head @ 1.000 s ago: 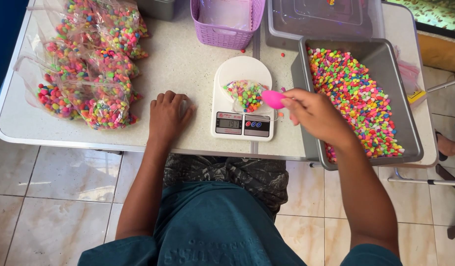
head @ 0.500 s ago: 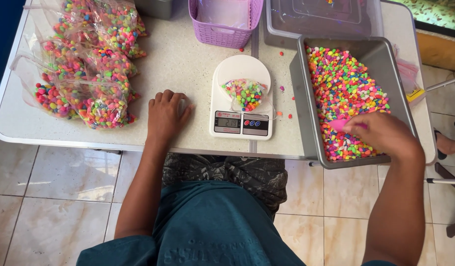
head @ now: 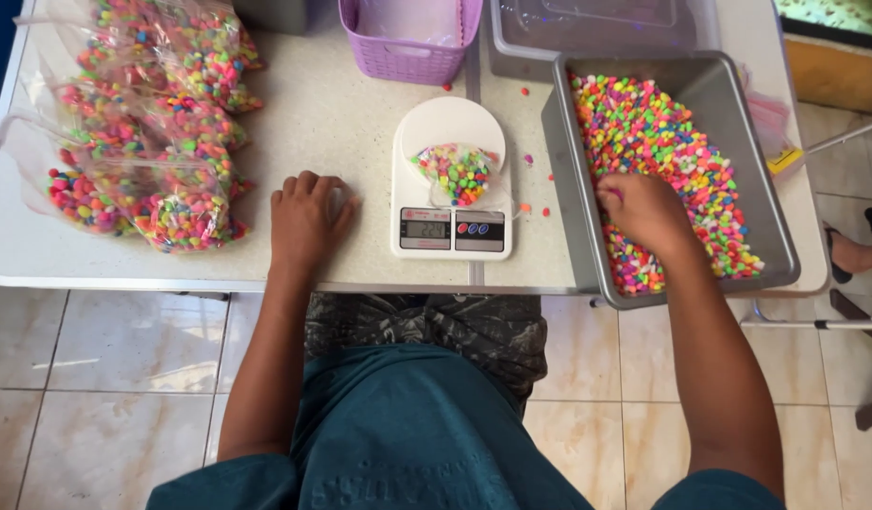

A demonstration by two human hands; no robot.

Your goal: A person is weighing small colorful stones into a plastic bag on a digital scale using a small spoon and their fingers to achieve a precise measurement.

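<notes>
Between our left hand (head: 304, 222) and the white scale (head: 452, 184) we see bare table (head: 341, 104), hemmed by filled bags (head: 143, 123) left and the purple basket (head: 407, 42) behind.

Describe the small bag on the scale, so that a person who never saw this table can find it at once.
Start at the white kitchen scale in the middle of the table, between the two hands. On its round platform lies a small clear bag of coloured pebbles. Unlike the fuller bags piled at the table's left end, it lies alone.
</notes>
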